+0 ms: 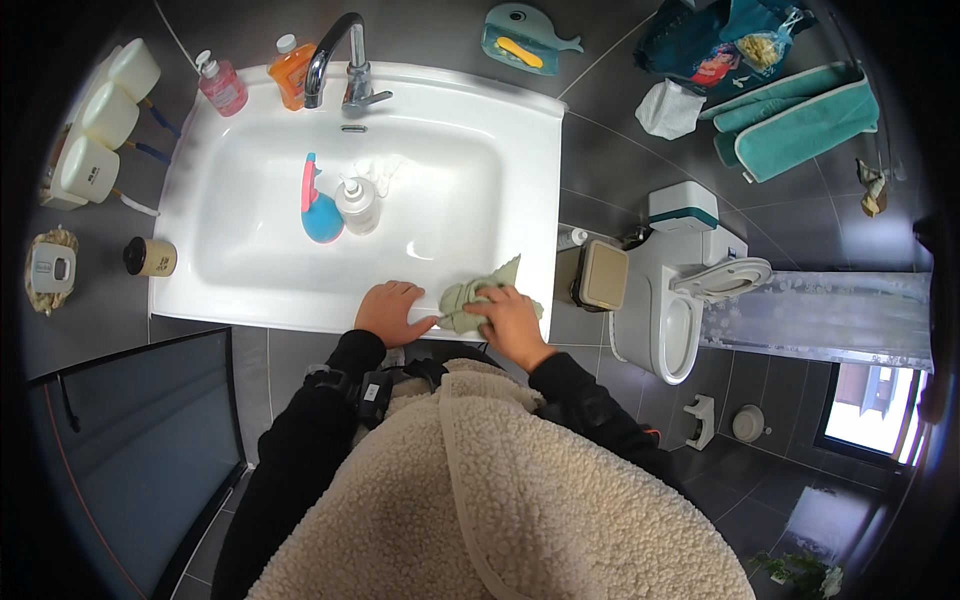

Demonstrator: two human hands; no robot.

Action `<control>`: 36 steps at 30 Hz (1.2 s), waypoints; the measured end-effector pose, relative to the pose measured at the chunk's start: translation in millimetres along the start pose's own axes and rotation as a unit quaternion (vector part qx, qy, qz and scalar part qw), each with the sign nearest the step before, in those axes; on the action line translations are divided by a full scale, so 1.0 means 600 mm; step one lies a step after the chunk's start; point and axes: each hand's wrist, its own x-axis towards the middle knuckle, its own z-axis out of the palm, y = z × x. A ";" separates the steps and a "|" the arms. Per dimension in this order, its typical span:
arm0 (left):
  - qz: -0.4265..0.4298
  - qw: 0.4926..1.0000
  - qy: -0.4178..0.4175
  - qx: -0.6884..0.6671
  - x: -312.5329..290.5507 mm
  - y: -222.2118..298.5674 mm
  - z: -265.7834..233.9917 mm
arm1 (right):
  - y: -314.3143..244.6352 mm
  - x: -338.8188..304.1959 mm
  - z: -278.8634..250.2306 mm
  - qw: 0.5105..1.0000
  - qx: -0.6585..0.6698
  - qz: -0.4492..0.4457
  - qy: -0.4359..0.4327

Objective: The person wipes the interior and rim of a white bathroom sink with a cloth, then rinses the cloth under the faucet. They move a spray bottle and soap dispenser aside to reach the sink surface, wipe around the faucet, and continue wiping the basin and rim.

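My left hand [390,312] lies on the near rim of a white washbasin [270,305]. Its fingers are stretched out with the thumb apart, and nothing is in it. Just to its right, my right hand [512,326] grips a crumpled pale green cloth [460,296] and presses it on the rim near the basin's right front corner. Inside the bowl are a blue spray bottle [322,219] with a pink trigger head and, beside it, a clear-white pump bottle [358,207]. Some white foam [383,174] clings to the bowl behind them.
A chrome faucet [358,85] rises at the back, with a pink soap bottle [222,88] and an orange bottle [292,75] beside it. On the left rim stands a beige jar [152,257]. To the right are a lidded bin [603,275] and a toilet [655,320].
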 end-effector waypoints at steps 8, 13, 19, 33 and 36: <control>-0.002 1.000 0.003 -0.016 -0.002 0.002 -0.004 | 0.081 -0.020 -0.051 0.995 -0.022 0.096 -0.007; 0.005 1.000 -0.006 0.000 0.001 0.000 -0.002 | 0.127 0.056 -0.061 0.979 -0.028 0.188 0.078; 0.000 1.000 -0.005 -0.003 -0.001 0.001 -0.001 | 0.098 0.053 -0.029 0.981 -0.111 0.128 0.099; 0.010 1.000 0.015 -0.008 0.001 0.004 -0.006 | 0.083 -0.048 -0.039 0.997 0.059 -0.026 -0.033; -0.011 1.000 -0.014 -0.024 0.001 0.005 -0.009 | 0.120 0.006 -0.046 0.997 0.059 0.040 0.013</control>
